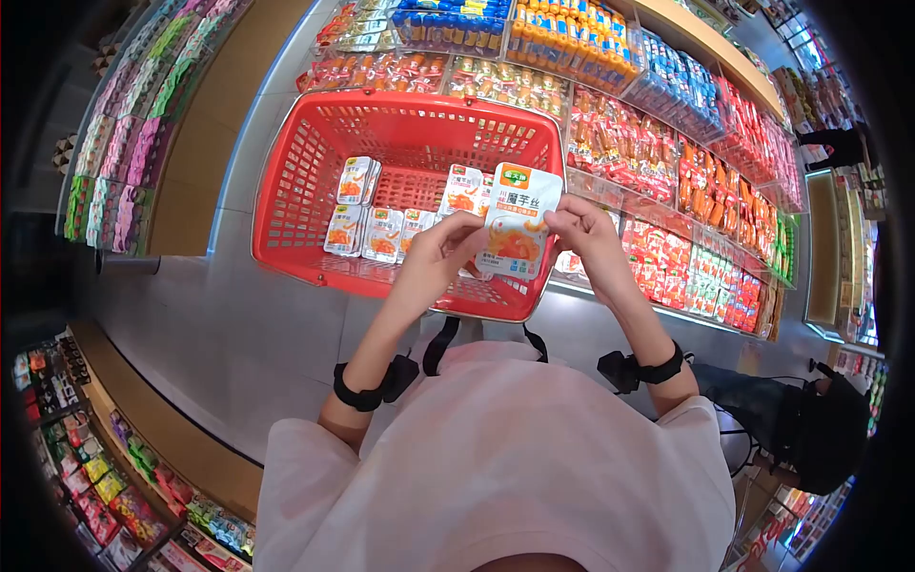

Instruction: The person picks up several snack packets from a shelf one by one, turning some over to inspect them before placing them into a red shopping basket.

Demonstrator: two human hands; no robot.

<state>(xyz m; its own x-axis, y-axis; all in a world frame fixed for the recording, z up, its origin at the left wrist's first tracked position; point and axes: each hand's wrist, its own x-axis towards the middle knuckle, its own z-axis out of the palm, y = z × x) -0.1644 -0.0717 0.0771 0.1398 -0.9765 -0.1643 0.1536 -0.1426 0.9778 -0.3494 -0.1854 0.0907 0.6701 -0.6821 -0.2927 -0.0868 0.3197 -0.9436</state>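
Both hands hold one white and orange snack packet [519, 221] upright over the near right part of a red shopping basket [319, 119]. My left hand [440, 253] pinches its left edge between thumb and fingers. At the packet's right edge, my right hand [593, 240] has its thumb on the front and its fingers behind. The front has a green and yellow logo, Chinese lettering for konjac shreds and a food picture. Inside the basket, similar packets [383, 232] stand in small stacks, one group [356, 180] farther back on the left. The held packet and left hand partly hide others.
Past the basket, tiered shelves [624, 133] carry clear bins of colourful wrapped snacks. Another display [133, 143] stands at the left, and wood-edged shelves [105, 458] at the lower left. A person in dark clothing [810, 419] is close by on the right. Grey floor [191, 353] lies between.
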